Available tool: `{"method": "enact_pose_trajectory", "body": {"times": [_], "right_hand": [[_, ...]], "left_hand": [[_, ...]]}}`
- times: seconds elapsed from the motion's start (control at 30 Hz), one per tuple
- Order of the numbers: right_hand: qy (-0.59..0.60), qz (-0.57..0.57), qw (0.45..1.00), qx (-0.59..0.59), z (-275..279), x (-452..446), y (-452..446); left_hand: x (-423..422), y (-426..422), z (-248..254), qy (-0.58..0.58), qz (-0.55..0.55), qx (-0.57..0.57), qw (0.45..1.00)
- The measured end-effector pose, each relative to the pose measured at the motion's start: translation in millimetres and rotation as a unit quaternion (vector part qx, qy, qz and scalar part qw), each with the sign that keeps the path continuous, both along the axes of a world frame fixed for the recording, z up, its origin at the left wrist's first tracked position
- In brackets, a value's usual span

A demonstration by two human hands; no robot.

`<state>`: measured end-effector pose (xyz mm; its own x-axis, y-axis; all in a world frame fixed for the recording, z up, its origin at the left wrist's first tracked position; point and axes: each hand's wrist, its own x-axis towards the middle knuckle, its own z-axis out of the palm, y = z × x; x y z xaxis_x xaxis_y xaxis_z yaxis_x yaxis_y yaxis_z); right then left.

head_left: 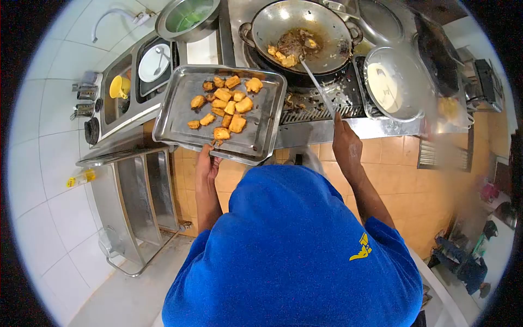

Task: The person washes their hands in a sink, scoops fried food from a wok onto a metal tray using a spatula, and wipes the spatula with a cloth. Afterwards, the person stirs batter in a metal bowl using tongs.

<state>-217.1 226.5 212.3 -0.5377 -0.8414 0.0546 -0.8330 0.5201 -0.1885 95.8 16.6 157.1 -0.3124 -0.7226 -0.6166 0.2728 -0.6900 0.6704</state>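
My left hand (pixel 207 164) grips the near edge of a rectangular metal tray (pixel 180 117), which is slightly tilted and holds several golden-brown fried pieces (pixel 222 103). The fingers of my right hand (pixel 347 143) are wrapped round the handle of a long metal utensil (pixel 317 85). Its far end reaches into a wok (pixel 332 32) at the top centre, where dark oil (pixel 308 43) and a few more fried pieces (pixel 283 58) lie. What shape the utensil's tip has, I cannot tell.
Right of the wok stands a bowl of pale batter (pixel 383 87). A metal pot (pixel 188 19) is at the upper left, above a sink with a yellow cup (pixel 120 86) and a white plate (pixel 154 62). Food scraps litter the stove (pixel 305 106). A metal rack (pixel 131 196) stands lower left.
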Motion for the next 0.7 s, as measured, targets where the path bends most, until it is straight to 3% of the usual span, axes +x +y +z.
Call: {"method": "enact_pose_trajectory", "body": {"times": [0.43,0.63,0.7], "right_hand": [[-0.027,0.012,0.999,0.022,9.8,-2.2,1.9],[-0.074,0.038,0.988,-0.130,1.6,-14.6,15.9],[-0.114,0.033,0.989,-0.088,28.0,-12.5,28.7]], "left_hand": [[-12.4,3.0,8.1,0.000,-0.021,0.018,1.000],[-7.7,0.7,-2.7,0.007,-0.026,0.049,0.998],[-6.8,-0.5,-4.6,0.015,-0.029,0.041,0.999]]}}
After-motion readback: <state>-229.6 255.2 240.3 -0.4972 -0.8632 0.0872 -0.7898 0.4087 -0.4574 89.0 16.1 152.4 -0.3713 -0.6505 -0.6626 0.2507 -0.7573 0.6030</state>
